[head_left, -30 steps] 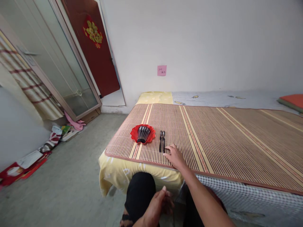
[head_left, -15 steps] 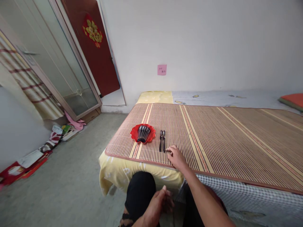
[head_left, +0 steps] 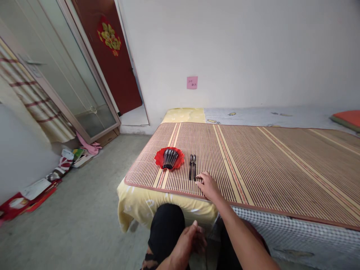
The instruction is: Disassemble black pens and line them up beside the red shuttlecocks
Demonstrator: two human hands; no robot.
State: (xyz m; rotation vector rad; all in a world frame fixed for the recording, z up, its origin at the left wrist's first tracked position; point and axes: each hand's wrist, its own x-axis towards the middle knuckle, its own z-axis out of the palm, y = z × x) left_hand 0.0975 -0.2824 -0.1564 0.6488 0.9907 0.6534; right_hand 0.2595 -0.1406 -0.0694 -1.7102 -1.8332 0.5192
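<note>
On the striped mat lie two slim dark spoon-like utensils [head_left: 192, 167] side by side, shiny at their far ends; their exact kind is too small to tell. My right hand [head_left: 208, 186] rests at the near end of the right-hand one, thumb and fingers bent but apart, the fingertips very close to it or touching it. Left of the pair sits a red wavy-rimmed plate [head_left: 159, 159]. Several similar dark utensils [head_left: 170, 159] lie fanned out in it. Below the bed edge, over my lap, my left hand [head_left: 188, 242] hangs with its thumb raised and fingers apart, holding nothing.
The bamboo mat [head_left: 244, 157] covers most of the bed, with a yellow sheet [head_left: 140, 200] hanging over its near edge. A pink note [head_left: 192, 82] is stuck on the wall. At the right lies an orange cushion [head_left: 347, 118]. Assorted items [head_left: 36, 189] line the floor at left.
My right hand has shifted slightly left, closer to the near end of the right-hand utensil. My left hand, the plate and the utensils stay where they were.
</note>
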